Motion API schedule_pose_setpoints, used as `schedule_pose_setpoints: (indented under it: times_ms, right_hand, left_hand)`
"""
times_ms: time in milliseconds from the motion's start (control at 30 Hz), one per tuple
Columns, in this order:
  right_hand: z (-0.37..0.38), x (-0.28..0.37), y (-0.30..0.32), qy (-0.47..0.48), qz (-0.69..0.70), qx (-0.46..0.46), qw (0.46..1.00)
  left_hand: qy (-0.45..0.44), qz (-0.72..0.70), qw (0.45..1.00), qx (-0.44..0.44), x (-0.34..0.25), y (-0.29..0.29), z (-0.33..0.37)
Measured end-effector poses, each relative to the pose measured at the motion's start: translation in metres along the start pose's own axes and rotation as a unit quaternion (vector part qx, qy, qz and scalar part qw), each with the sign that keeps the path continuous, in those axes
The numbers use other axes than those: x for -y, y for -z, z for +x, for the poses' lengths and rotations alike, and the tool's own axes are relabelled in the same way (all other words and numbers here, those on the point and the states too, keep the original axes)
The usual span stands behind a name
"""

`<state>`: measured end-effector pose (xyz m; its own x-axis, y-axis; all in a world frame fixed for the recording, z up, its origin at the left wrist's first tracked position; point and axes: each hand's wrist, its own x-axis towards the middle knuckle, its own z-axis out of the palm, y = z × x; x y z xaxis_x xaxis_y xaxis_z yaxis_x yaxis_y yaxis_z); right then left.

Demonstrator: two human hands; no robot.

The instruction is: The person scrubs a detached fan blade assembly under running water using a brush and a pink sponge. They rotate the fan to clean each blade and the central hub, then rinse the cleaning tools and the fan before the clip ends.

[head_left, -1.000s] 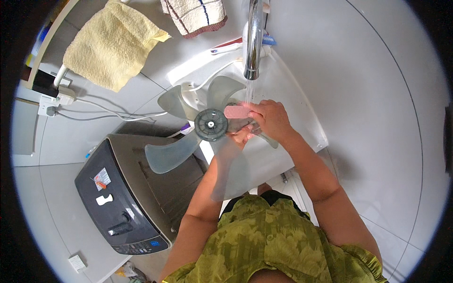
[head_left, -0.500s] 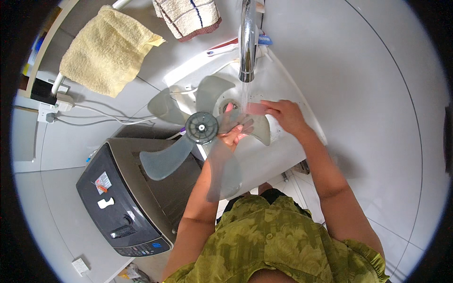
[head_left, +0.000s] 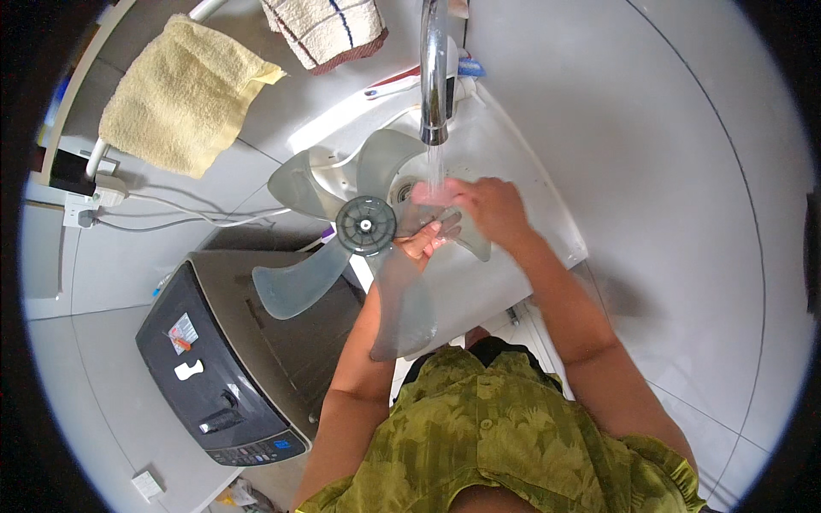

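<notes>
A translucent grey fan blade (head_left: 295,282) with a dark round hub (head_left: 366,225) hangs over a white sink (head_left: 547,231). My left hand (head_left: 425,241) holds the fan from beneath, near the hub. My right hand (head_left: 489,208) presses a pink sponge (head_left: 430,193) on one blade, right under the running water of the chrome tap (head_left: 434,68).
A dark grey washing machine (head_left: 222,359) stands left of the sink. A yellow towel (head_left: 184,90) and a checked cloth (head_left: 329,30) hang on a rail above. A power strip with cables (head_left: 94,197) sits on the wall at left. White tiled walls surround.
The fan has been shifted slightly up and left under the tap. My right hand moved the pink sponge up into the water stream.
</notes>
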<state>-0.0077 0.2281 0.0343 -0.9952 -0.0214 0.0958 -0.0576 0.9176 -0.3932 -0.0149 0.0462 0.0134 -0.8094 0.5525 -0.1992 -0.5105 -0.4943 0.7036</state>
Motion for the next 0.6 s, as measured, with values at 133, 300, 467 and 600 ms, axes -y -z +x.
schedule_pose_setpoints:
  times_ms: [133, 300, 467, 600]
  right_hand:
    - [0.0, 0.011, -0.001, 0.039, 0.022, -0.029, 0.999]
    - [-0.036, -0.027, -0.001, -0.05, 0.094, 0.026, 0.994]
    - [-0.073, 0.027, -0.013, -0.048, 0.079, 0.047, 0.995]
    - [-0.06, 0.018, -0.008, 0.013, 0.127, -0.053, 0.99]
  left_hand:
    - [-0.006, 0.031, 0.999, -0.018, 0.009, 0.022, 0.0]
    - [-0.044, -0.03, 0.999, 0.007, -0.002, 0.022, -0.003]
    - [-0.029, -0.123, 0.992, -0.029, -0.01, 0.025, 0.004]
    - [-0.044, -0.055, 0.994, -0.08, -0.019, 0.023, 0.013]
